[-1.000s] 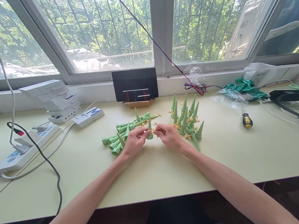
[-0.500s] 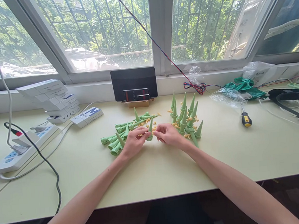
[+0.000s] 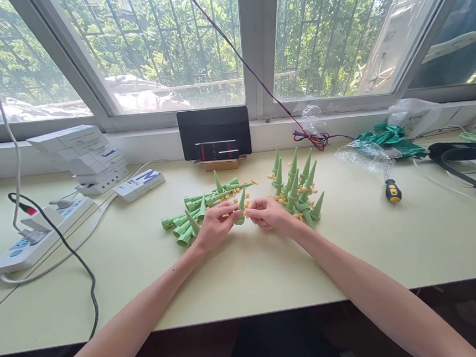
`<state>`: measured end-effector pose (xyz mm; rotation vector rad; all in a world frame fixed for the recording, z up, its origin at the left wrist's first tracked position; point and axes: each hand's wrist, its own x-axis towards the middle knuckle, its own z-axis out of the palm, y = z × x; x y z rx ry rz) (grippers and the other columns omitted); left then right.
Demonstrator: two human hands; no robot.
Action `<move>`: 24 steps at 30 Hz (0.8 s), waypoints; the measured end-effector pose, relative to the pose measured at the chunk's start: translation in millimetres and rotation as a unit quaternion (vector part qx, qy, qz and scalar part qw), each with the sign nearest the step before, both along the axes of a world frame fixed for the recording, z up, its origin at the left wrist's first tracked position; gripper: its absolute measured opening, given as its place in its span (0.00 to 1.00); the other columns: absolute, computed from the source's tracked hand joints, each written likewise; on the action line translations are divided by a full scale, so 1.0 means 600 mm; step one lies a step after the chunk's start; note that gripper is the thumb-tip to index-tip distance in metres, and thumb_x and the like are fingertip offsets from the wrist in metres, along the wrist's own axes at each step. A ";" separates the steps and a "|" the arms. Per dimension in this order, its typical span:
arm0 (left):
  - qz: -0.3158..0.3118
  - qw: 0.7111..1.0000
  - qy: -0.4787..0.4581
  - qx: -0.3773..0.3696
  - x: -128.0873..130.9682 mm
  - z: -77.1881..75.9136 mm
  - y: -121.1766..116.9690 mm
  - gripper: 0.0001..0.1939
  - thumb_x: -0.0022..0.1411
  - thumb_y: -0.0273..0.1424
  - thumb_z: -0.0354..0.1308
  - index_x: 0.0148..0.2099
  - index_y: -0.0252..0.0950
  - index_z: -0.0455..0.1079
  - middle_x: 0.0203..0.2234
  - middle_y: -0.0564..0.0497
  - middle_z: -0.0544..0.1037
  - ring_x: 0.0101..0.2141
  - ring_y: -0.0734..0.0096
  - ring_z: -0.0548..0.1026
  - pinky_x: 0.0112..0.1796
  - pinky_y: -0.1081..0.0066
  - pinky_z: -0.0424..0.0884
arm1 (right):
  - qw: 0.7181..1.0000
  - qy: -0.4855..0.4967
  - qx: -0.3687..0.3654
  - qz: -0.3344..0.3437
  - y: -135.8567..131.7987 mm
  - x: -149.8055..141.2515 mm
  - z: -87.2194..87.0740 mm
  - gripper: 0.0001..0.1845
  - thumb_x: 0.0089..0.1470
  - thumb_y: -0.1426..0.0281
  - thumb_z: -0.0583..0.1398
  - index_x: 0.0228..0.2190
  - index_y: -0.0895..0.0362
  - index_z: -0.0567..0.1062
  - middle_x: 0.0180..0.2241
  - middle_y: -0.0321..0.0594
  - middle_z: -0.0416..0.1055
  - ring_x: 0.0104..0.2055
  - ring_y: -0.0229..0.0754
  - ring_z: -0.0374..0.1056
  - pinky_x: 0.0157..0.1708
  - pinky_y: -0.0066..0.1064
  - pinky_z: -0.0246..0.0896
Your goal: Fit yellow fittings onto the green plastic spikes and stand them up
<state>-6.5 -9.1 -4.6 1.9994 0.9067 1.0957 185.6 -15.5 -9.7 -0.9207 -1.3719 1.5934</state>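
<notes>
My left hand grips a green plastic watering spike between thumb and fingers, its pointed end up and leaning a little right. Close beside it, my right hand is closed in a pinch at a small yellow valve against the spike's side; the fingers partly hide it. Left of my hands lie several green tubes and cone-shaped tips, with loose yellow valves behind. To the right stands a cluster of green spikes with yellow valves on them, mostly points up.
A tablet and a phone lean on a stand at the back. White boxes and a power strip with cables are at left. A screwdriver, green plastic wrapping and a black headset lie at right.
The spike in my left hand leans slightly more to the right. My right hand's fingers have shifted a little at the yellow valve. The view has moved very slightly.
</notes>
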 end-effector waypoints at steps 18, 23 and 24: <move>-0.048 0.974 -0.073 -0.208 -0.002 0.006 -0.002 0.18 0.58 0.45 0.61 0.28 0.33 0.74 0.18 0.56 0.60 0.18 0.81 0.57 0.20 0.76 0.56 | 0.962 -0.165 0.206 -0.072 -0.007 -0.008 0.005 0.14 0.53 0.61 0.58 0.22 0.56 0.65 0.19 0.31 0.63 0.21 0.33 0.58 0.22 0.26 0.52; -0.053 0.966 -0.093 -0.237 -0.005 0.000 0.002 0.19 0.58 0.44 0.62 0.28 0.32 0.74 0.18 0.56 0.59 0.18 0.82 0.55 0.19 0.76 0.55 | 0.937 -0.198 0.271 -0.094 -0.008 -0.009 0.002 0.14 0.55 0.63 0.57 0.21 0.56 0.64 0.19 0.31 0.60 0.22 0.33 0.54 0.24 0.26 0.51; -0.052 0.965 -0.093 -0.240 -0.005 -0.001 0.003 0.19 0.58 0.44 0.62 0.29 0.31 0.74 0.18 0.56 0.59 0.19 0.82 0.54 0.19 0.76 0.56 | 0.933 -0.201 0.281 -0.098 -0.007 -0.009 0.001 0.14 0.55 0.64 0.57 0.22 0.56 0.64 0.20 0.31 0.60 0.22 0.33 0.53 0.24 0.26 0.50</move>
